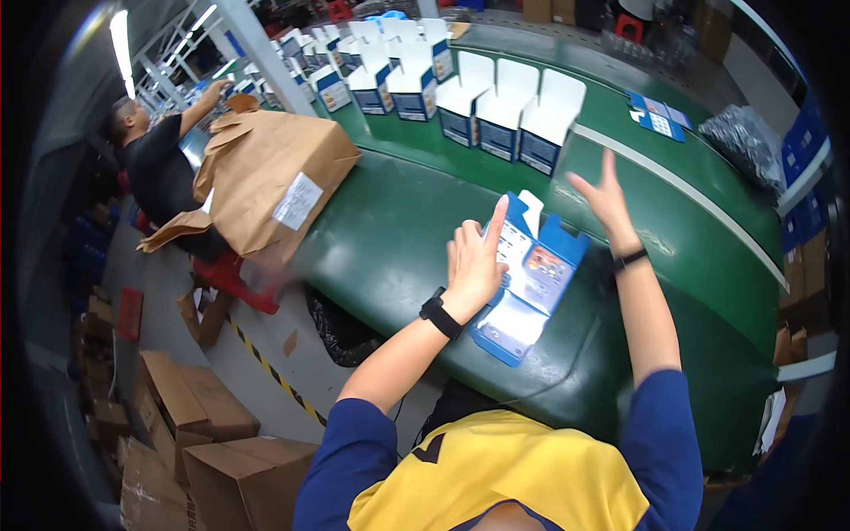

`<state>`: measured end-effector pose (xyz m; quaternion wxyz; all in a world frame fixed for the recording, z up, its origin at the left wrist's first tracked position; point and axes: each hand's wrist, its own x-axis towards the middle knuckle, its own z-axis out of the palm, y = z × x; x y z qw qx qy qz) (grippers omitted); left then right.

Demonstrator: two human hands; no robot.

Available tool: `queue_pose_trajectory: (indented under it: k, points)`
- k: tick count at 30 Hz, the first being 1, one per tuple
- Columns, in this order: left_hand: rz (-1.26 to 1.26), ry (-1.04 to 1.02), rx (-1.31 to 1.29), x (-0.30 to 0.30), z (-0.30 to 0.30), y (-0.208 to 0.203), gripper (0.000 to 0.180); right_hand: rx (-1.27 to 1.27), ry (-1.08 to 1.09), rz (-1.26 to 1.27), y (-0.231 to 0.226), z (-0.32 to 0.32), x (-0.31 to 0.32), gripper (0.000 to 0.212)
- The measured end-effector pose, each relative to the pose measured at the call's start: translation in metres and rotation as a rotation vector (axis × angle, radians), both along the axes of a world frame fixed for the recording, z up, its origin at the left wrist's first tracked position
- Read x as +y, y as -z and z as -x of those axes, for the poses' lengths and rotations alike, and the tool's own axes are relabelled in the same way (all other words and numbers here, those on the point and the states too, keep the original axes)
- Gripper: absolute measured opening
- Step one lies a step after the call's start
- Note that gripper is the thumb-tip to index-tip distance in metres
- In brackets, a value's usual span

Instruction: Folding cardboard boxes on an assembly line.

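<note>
We had our left hand (478, 261) on the left side of a flattened blue and white carton (531, 283), with the index finger stretched out along its upper end and the other fingers curled; we could not tell whether the hand gripped the card or only pressed on it. Our right hand (608, 199) was open and empty, thumb and index finger spread apart, raised just beyond the carton's upper right flap. The carton lay aslant near the near edge of the dark green table (390, 226) — its lower panel toward us, its blue and white flaps pointing toward the far edge.

Past the table's far edge, on a green belt (390, 137), we saw a row of blue and white boxes (496, 133) standing upright with tall white lids raised. A pale rail (682, 186) ran along the belt to the right, and beyond it lay another flattened carton (657, 117) beside a grey plastic bag (744, 146).

Toward the table's left end sat a large brown paper parcel (283, 177) with a white label — behind it, a co-worker (164, 159) in a dark shirt reached out an arm. Below, cardboard boxes (235, 460) stood on the floor, near a yellow and black stripe (270, 367).
</note>
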<state>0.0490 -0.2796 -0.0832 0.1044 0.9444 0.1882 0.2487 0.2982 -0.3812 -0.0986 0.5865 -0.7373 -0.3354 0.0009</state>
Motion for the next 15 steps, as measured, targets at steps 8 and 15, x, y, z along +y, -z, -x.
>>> queue_pose_trajectory:
  k: [8, 15]
  points:
    - [0.732, 0.352, -0.512, -0.011, -0.004, -0.028, 0.077, 0.687, -0.294, -0.410, 0.005, 0.152, -0.093, 0.052]
    - [0.669, 0.366, -0.708, -0.045, 0.011, -0.065, 0.064, -0.315, -0.324, -0.172, -0.043, 0.193, -0.112, 0.037]
